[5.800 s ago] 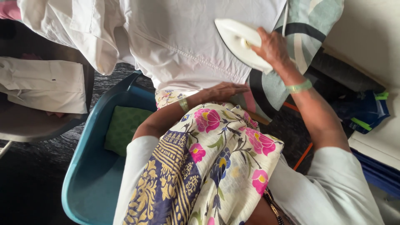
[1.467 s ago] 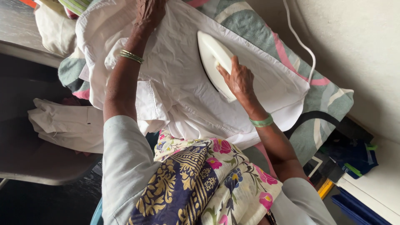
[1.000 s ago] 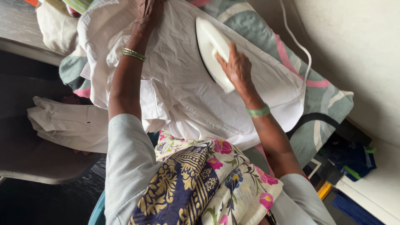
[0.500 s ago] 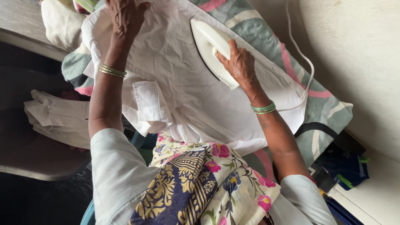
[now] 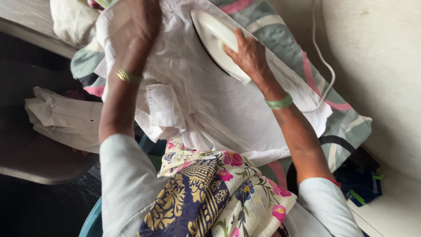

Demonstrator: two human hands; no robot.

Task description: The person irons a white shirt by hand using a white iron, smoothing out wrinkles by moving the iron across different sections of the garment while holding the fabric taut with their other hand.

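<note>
Soft daylight — dim, shadowed left edge

Pale wall (image 5: 377,66) rt, dark floor (image 5: 39,206) lt.

We count 2 hands: left hand (image 5: 133,26) & right hand (image 5: 247,55). 1 white plastic iron (image 5: 210,35) w/ 1 white cord (image 5: 322,61). 1 white cotton garment (image 5: 219,109) spread out, 1 patterned grey-pink padded cover (image 5: 346,127) under it. 2 bangles: 1 gold (image 5: 127,77), 1 green (image 5: 279,103). 1 more folded white cloth (image 5: 61,120) at left.
</note>
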